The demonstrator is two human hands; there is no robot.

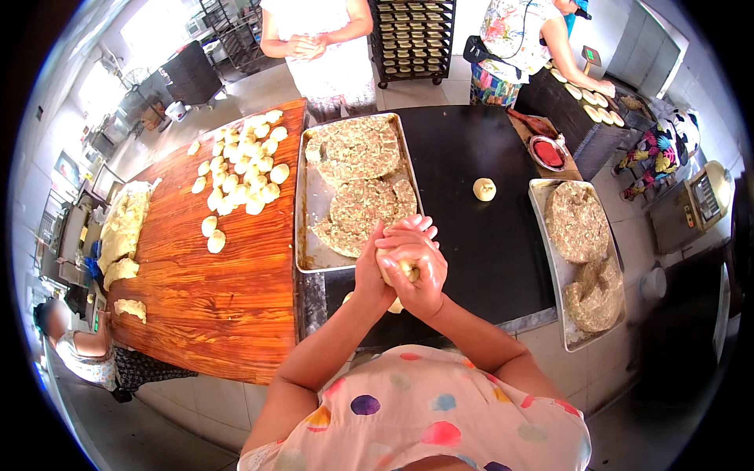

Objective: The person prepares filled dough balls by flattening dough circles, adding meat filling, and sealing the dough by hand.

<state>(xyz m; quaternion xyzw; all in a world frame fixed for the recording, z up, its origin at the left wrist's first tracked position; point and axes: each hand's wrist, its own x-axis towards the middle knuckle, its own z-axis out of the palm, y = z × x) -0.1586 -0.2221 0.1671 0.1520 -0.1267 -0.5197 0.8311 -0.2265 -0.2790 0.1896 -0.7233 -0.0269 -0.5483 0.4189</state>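
Note:
Close in front of my body, my left hand (pixel 372 269) and my right hand (pixel 425 271) are cupped together around a ball of dough (pixel 408 270). Fingers of both hands wrap it, so only a pale part shows. Just beyond them lies a metal tray (pixel 311 263) with two big mounds of crumbly brown-flecked filling (pixel 365 206). Below my wrists, pale dough pieces (pixel 394 307) peek out, partly hidden by my arms. One round filled dough ball (pixel 484 189) sits alone on the black tabletop (pixel 455 149).
Many dough lumps (pixel 251 169) and a dough slab (pixel 126 220) lie on the wooden table (pixel 228 306) at left. A second filling tray (pixel 572 342) and a bowl of red paste (pixel 548 153) stand right. Co-workers stand at the far side, beside a loaded rack (pixel 414 35).

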